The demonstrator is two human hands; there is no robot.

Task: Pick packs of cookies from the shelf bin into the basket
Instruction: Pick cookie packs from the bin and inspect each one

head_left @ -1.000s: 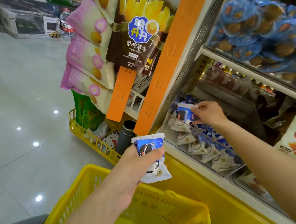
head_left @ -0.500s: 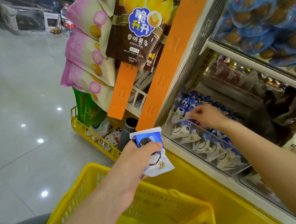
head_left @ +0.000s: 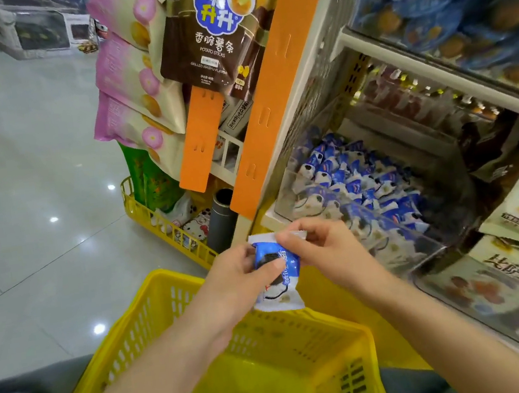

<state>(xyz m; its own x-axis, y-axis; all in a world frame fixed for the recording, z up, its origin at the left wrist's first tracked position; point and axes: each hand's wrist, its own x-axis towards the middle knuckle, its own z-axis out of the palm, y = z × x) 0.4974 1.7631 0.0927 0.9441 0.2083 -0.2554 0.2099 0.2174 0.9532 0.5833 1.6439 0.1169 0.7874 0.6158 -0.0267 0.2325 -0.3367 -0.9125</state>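
Cookie pack [head_left: 278, 281], blue-and-white with dark biscuit print, in grip of left hand [head_left: 235, 273] and pinch of right hand [head_left: 328, 253].

Bits we can't see
Our left hand [head_left: 238, 275] and right hand [head_left: 321, 250] cover the cookie pack [head_left: 280, 287] top; basket [head_left: 154, 309] cropped at 6 o'clock; shelf bin [head_left: 399, 237] packs at 3 o'clock blur.

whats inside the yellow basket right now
Yellow floor and slotted walls show inside the yellow basket; no packs visible. The left forearm covers its left side; the frame cuts its near end. Left hand and right hand hold a cookie pack above its far rim.
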